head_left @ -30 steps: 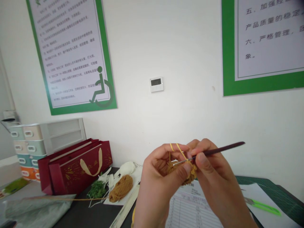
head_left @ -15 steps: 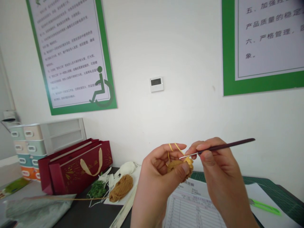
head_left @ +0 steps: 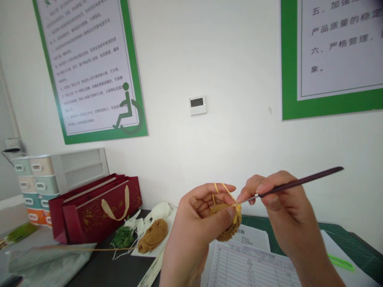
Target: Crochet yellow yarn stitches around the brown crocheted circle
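Note:
My left hand pinches a small round brown and yellow crochet piece between thumb and fingers, with yellow yarn looped over the index finger. My right hand grips a dark crochet hook whose metal tip touches the top edge of the piece. Both hands are raised above the table, in front of the white wall.
A printed sheet lies on a green cutting mat under my hands. A skein of brown yarn, green and white yarn bits, a red gift bag and a small drawer unit stand to the left. A green tool lies at the right.
My right hand has drawn the hook out to the right and slightly up, away from the piece. The left hand has turned the crochet piece so more of its round face shows.

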The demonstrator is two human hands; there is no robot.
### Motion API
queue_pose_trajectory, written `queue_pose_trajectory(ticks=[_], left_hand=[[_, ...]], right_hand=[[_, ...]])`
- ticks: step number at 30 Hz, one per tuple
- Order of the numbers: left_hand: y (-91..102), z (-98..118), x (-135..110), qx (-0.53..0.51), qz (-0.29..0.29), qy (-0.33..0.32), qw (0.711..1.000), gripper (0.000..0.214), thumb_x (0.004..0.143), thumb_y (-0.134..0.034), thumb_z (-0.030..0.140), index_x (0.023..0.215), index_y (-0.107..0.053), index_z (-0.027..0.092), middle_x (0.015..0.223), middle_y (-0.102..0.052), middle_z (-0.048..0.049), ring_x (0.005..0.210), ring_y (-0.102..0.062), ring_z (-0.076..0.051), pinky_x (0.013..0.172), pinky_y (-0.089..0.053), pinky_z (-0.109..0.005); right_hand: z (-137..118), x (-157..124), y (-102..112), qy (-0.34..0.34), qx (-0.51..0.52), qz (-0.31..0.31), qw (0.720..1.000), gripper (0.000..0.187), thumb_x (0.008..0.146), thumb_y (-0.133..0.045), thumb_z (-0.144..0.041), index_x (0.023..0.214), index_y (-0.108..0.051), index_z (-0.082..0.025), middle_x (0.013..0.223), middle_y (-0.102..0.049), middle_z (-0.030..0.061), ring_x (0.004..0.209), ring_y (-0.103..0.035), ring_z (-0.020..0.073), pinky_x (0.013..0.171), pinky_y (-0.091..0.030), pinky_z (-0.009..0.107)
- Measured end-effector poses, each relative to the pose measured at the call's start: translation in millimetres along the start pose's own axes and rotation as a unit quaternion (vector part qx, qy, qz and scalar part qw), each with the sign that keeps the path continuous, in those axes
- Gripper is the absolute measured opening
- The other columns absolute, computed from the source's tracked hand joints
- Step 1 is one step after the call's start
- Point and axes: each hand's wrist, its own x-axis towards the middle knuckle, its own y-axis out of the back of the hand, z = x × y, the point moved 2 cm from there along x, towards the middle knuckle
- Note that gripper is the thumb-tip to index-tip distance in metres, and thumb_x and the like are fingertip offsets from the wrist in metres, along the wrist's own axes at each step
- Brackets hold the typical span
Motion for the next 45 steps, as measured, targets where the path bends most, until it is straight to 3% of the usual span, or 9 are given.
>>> queue_pose_trajectory(ticks=[5, 11, 19, 24, 28, 33, 38, 42, 45], left_hand=[[0.1, 0.1, 0.0, 0.016, 0.022, -0.003, 1.0, 0.023, 0.071, -0.088, 0.013, 0.093, -0.083, 0.016, 0.08, -0.073, -0.0049, 0.071, -0.062, -0.012, 0.066, -0.048, -0.021], [-0.8, -2.0, -0.4, 0.012, 0.028, -0.021, 0.999, 0.028, 0.071, -0.089, 0.014, 0.097, -0.082, 0.016, 0.082, -0.073, -0.0059, 0.074, -0.064, -0.014, 0.069, -0.049, -0.024], [-4.2, -2.8, -3.5, -0.027, 0.019, -0.012, 0.999, 0.031, 0.072, -0.089, 0.016, 0.102, -0.08, 0.018, 0.084, -0.07, -0.0041, 0.073, -0.063, -0.012, 0.068, -0.048, -0.023], [-9.8, 2.3, -7.2, -0.066, 0.02, 0.018, 0.997, 0.029, 0.074, -0.087, 0.016, 0.102, -0.081, 0.018, 0.089, -0.072, -0.0052, 0.08, -0.064, -0.014, 0.075, -0.05, -0.024], [-12.9, 2.9, -7.9, -0.093, 0.036, 0.03, 0.995, 0.027, 0.077, -0.086, 0.022, 0.104, -0.081, 0.018, 0.087, -0.073, -0.0056, 0.077, -0.064, -0.014, 0.072, -0.049, -0.025], [-15.6, 2.7, -6.3, -0.107, 0.016, 0.057, 0.993, 0.037, 0.068, -0.092, 0.014, 0.103, -0.081, 0.017, 0.088, -0.074, -0.0056, 0.077, -0.065, -0.013, 0.075, -0.05, -0.022], [-21.9, 0.3, -6.8, -0.129, 0.024, 0.072, 0.989, 0.038, 0.066, -0.093, 0.012, 0.102, -0.082, 0.015, 0.084, -0.073, -0.0041, 0.072, -0.066, -0.01, 0.073, -0.051, -0.02], [-30.3, -5.5, -7.6, -0.123, 0.07, 0.034, 0.989, 0.038, 0.066, -0.093, 0.013, 0.102, -0.08, 0.015, 0.082, -0.073, -0.0027, 0.067, -0.063, -0.008, 0.065, -0.05, -0.018], [-33.4, -7.0, -7.6, -0.095, 0.099, -0.022, 0.99, 0.04, 0.071, -0.089, 0.012, 0.108, -0.076, 0.017, 0.08, -0.071, -0.0009, 0.061, -0.059, -0.008, 0.056, -0.046, -0.017]], right_hand=[[-10.8, 1.3, 2.5, 0.057, -0.089, -0.025, 0.994, 0.01, 0.1, -0.057, -0.018, 0.101, -0.064, -0.025, 0.09, -0.076, 0.0049, 0.085, -0.07, 0.0225, 0.075, -0.054, 0.041], [-18.3, 0.2, 0.8, 0.163, -0.199, -0.086, 0.962, 0.017, 0.098, -0.057, -0.014, 0.109, -0.064, -0.025, 0.096, -0.078, 0.0062, 0.085, -0.07, 0.0234, 0.078, -0.051, 0.046], [-26.9, 5.5, -10.4, 0.271, -0.255, -0.06, 0.926, 0.019, 0.092, -0.061, -0.008, 0.105, -0.066, -0.022, 0.088, -0.079, 0.006, 0.072, -0.069, 0.0196, 0.066, -0.054, 0.04], [-19.0, 2.2, -13.0, 0.268, -0.258, -0.031, 0.928, 0.031, 0.085, -0.067, -0.003, 0.107, -0.068, -0.025, 0.091, -0.078, 0.0047, 0.074, -0.07, 0.0198, 0.063, -0.056, 0.038], [-12.1, -3.7, -12.4, 0.258, -0.25, -0.007, 0.933, 0.035, 0.084, -0.068, -0.002, 0.107, -0.071, -0.028, 0.096, -0.078, 0.0034, 0.079, -0.07, 0.0203, 0.066, -0.056, 0.04], [-9.8, -11.4, -12.8, 0.273, -0.267, 0.018, 0.924, 0.038, 0.083, -0.068, 0.001, 0.11, -0.071, -0.025, 0.101, -0.076, 0.004, 0.085, -0.069, 0.0202, 0.071, -0.058, 0.041], [-8.8, -20.2, -16.7, 0.307, -0.333, 0.072, 0.889, 0.039, 0.081, -0.065, 0.005, 0.108, -0.07, -0.023, 0.102, -0.073, 0.005, 0.084, -0.067, 0.0197, 0.07, -0.055, 0.04], [-7.5, -23.5, -20.8, 0.309, -0.406, 0.114, 0.852, 0.042, 0.076, -0.068, 0.008, 0.105, -0.07, -0.023, 0.096, -0.07, 0.0036, 0.08, -0.064, 0.0182, 0.069, -0.051, 0.038], [-4.8, -22.2, -22.7, 0.264, -0.35, 0.106, 0.892, 0.045, 0.079, -0.066, 0.004, 0.113, -0.068, -0.026, 0.1, -0.068, 0.0042, 0.084, -0.063, 0.0195, 0.07, -0.052, 0.038]])
